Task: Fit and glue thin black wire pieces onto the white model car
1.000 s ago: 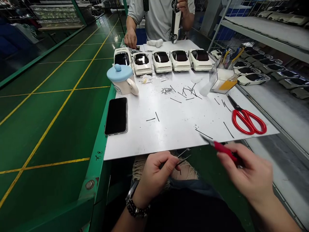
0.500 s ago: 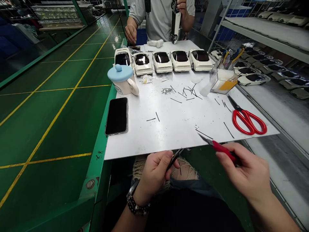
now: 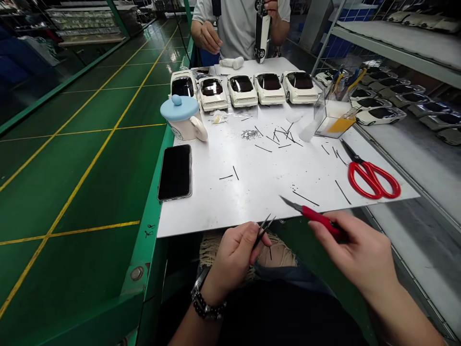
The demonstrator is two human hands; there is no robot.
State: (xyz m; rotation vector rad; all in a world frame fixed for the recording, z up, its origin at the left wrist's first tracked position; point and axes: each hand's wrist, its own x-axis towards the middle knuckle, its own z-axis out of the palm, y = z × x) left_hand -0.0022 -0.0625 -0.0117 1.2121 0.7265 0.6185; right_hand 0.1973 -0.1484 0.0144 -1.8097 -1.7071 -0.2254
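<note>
My left hand (image 3: 236, 254) is closed in a pinch on thin black strips (image 3: 264, 228) that stick up toward the white sheet's near edge. My right hand (image 3: 355, 252) grips red-handled tweezers (image 3: 312, 215), whose metal tip points left over the sheet's front edge, just right of the strips. Loose black strips (image 3: 281, 137) lie scattered across the white sheet (image 3: 252, 192). Both hands hover above my lap, in front of the table.
A black phone (image 3: 175, 172), a blue-lidded mug (image 3: 183, 118), red scissors (image 3: 370, 175) and a clear pen box (image 3: 333, 117) sit on the sheet. Several white model cars (image 3: 242, 90) line its far edge. A person opposite holds a white model car (image 3: 261, 31). Shelves with more model cars (image 3: 382, 115) stand right.
My left hand turned the black strips upward and rose slightly. My right hand carried the tweezers left, closer to the strips. The opposite person's hand lifted off the table.
</note>
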